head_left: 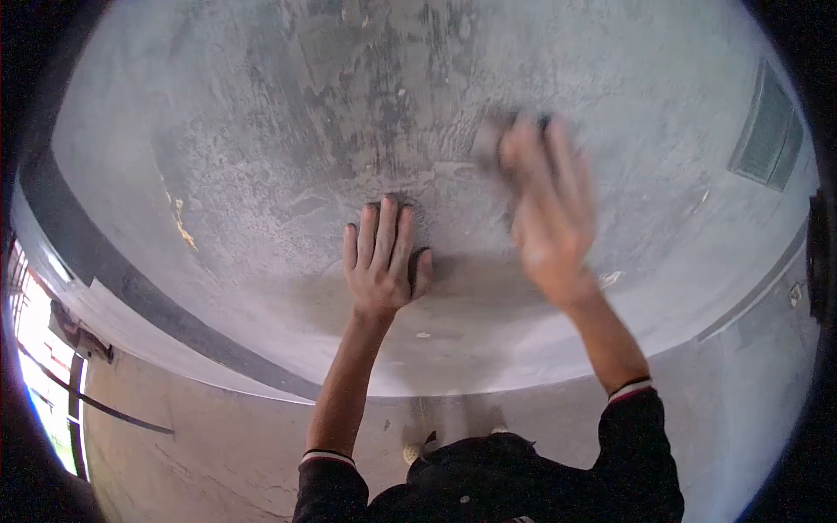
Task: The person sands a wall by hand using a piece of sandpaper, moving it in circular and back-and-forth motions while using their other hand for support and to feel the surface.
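Observation:
My left hand (381,266) lies flat against a grey, patchy plastered wall (288,157), fingers stretched upward and thumb out to the right. No object shows in it. Higher up and to the right, my right hand (549,209) is smeared by motion against the same wall. A blurred grey-brown thing (490,144) shows at its fingertips, and the fingers appear to press it to the surface. Its kind cannot be made out. Dark and pale scuffs mark the plaster around both hands.
A dark band (157,292) runs along the wall's left edge. At far left is a bright barred window (48,383). A grey rectangular panel (767,131) sits at the upper right. Below is the concrete floor (218,436), with a pale shoe (412,452) partly showing.

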Tool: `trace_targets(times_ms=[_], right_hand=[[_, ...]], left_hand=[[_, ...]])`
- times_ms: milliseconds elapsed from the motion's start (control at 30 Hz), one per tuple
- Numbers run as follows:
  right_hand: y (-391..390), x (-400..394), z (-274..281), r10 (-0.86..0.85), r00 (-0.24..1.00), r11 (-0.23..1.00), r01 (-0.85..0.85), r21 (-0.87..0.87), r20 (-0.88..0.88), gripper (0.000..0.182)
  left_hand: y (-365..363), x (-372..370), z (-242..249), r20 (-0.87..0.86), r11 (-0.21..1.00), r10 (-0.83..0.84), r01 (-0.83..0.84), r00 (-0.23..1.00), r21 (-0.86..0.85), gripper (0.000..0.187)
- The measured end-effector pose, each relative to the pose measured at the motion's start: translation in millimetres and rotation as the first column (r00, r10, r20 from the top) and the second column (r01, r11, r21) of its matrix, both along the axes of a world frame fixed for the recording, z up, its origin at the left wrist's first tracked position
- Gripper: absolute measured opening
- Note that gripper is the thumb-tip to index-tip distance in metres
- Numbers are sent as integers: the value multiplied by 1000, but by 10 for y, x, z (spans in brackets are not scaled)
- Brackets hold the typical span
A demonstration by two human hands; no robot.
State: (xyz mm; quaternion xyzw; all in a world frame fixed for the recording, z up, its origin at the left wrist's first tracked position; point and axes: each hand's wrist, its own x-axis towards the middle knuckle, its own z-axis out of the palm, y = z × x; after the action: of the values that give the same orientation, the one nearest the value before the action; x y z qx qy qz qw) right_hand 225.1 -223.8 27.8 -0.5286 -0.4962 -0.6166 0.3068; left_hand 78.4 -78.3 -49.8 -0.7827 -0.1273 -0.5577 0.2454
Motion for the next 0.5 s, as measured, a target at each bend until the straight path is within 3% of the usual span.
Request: trace_targets(times_ms=[100,167,200,267,333,400,500], right_hand=[[72,-32,502,-49,998,993,52,102,-33,37],[161,-107,400,28,999,982,-20,189,-41,34],[185,-153,164,10,999,983,-4,182,-31,34],[162,-214,-255,-49,994,999,50,1,-94,31],[83,-168,-110,-84,994,995,80,-53,-70,28],[70,-51,241,82,996,997,-81,-16,47,29],[95,-60,418,39,998,999,-40,28,48,29]], left_hand=[[1,8,-93,-14,1000,-18,18,1000,9,52],[24,1,-84,6,1000,-10,10,1000,18,52],[41,-4,-82,-4,1000,-6,6,1000,30,51],[38,-25,-93,-1,1000,-19,19,1000,14,51],[45,-53,-70,-48,999,-26,27,999,33,49],[41,-32,-64,-20,998,-68,68,998,19,48],[49,-17,-91,17,997,-66,66,998,45,44]])
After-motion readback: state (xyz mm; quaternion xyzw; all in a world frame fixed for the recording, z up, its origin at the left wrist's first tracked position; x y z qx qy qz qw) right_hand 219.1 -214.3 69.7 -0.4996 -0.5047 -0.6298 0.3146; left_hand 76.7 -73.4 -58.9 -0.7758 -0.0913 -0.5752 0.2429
